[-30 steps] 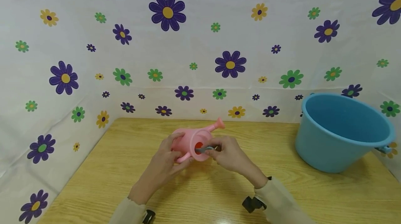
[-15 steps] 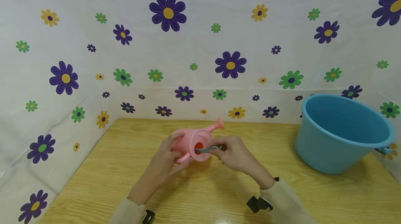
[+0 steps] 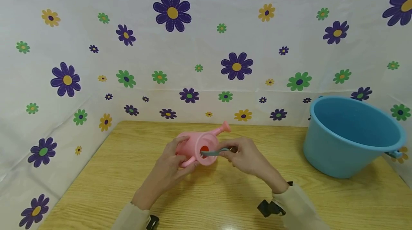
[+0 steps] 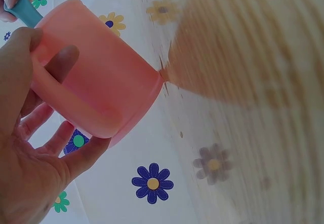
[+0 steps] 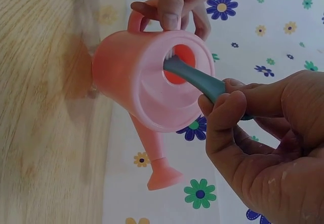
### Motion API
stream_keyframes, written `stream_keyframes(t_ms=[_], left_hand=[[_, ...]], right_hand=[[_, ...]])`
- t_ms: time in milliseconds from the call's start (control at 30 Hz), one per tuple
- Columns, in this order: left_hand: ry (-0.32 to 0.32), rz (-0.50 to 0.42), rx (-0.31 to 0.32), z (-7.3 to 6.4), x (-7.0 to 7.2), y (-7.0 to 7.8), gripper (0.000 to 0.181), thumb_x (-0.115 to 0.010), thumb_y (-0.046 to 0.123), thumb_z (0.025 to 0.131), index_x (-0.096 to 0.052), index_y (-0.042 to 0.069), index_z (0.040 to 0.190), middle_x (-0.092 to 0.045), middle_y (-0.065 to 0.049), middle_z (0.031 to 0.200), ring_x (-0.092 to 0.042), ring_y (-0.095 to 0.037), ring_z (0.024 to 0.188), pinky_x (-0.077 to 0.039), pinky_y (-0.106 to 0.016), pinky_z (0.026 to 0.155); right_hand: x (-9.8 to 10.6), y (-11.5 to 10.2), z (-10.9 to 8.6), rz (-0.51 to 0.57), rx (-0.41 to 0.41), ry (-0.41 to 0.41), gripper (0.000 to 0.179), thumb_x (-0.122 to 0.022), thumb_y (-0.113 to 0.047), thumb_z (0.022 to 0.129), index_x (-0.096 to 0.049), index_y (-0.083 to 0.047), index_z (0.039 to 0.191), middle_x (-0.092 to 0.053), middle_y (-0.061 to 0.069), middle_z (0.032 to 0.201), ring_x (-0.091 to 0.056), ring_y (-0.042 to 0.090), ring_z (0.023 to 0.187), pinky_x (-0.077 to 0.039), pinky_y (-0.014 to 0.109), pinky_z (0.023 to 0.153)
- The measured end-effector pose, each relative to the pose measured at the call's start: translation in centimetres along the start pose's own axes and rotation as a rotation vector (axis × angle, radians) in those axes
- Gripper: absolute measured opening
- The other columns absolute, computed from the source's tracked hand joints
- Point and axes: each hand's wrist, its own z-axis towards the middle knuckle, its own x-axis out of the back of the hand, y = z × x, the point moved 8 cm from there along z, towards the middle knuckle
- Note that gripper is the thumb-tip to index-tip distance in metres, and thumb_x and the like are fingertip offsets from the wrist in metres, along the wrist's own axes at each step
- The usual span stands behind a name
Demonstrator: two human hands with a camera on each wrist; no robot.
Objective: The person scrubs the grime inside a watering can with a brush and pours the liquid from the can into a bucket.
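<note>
A pink watering can (image 3: 188,147) is tilted over, its round opening turned toward my right hand and its base edge right at the tabletop in the left wrist view. My left hand (image 3: 167,167) grips it around the body and handle (image 4: 76,105). Between thumb and fingers, my right hand (image 5: 268,133) pinches a small brush (image 5: 197,77) by its blue-grey handle. White bristles (image 5: 170,54) show just inside the opening, against the orange-red interior. The rest of the brush head is hidden in the can. The spout (image 5: 157,158) points away from my left hand.
A large blue bucket (image 3: 334,151) stands at the right of the wooden table (image 3: 106,187). White cloth (image 3: 199,44) printed with purple, yellow and green flowers hangs behind the table and along its sides. Black straps (image 3: 270,208) sit at both wrists.
My right hand has drawn a little to the right, so more of the brush handle shows outside the opening. The left hand and watering can stay in place.
</note>
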Motion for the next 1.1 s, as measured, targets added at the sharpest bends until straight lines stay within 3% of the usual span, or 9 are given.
stream_keyframes(t_ms=[500,667,1100], left_hand=[[0.025,-0.001,-0.028,0.1,0.0,0.2,0.036,-0.082,0.032,0.088,-0.063,0.012,0.064,-0.048,-0.01,0.149,-0.05,-0.036,0.134,-0.058,-0.046,0.099],[0.022,-0.006,-0.03,0.1,0.0,0.1,0.036,-0.081,0.032,0.088,-0.064,0.012,0.064,-0.048,-0.011,0.149,-0.049,-0.037,0.136,-0.055,-0.048,0.104],[0.006,-0.007,-0.016,0.0,0.0,0.0,0.033,-0.08,0.033,0.089,-0.069,0.009,0.069,-0.047,-0.01,0.151,-0.048,-0.035,0.137,-0.055,-0.047,0.105]], right_hand=[[0.6,-0.1,-0.2,-0.004,0.014,0.017,0.015,-0.068,-0.004,0.095,-0.079,-0.01,0.103,-0.065,0.002,0.073,-0.051,0.011,0.052,-0.04,0.02,0.046],[0.3,-0.1,-0.1,0.004,0.012,0.015,0.014,-0.068,-0.004,0.095,-0.079,-0.009,0.102,-0.062,0.001,0.07,-0.05,0.01,0.052,-0.041,0.019,0.046],[-1.2,-0.1,0.6,-0.036,0.049,0.033,0.014,-0.071,-0.007,0.094,-0.08,-0.01,0.104,-0.073,0.003,0.085,-0.052,0.008,0.057,-0.042,0.019,0.05]])
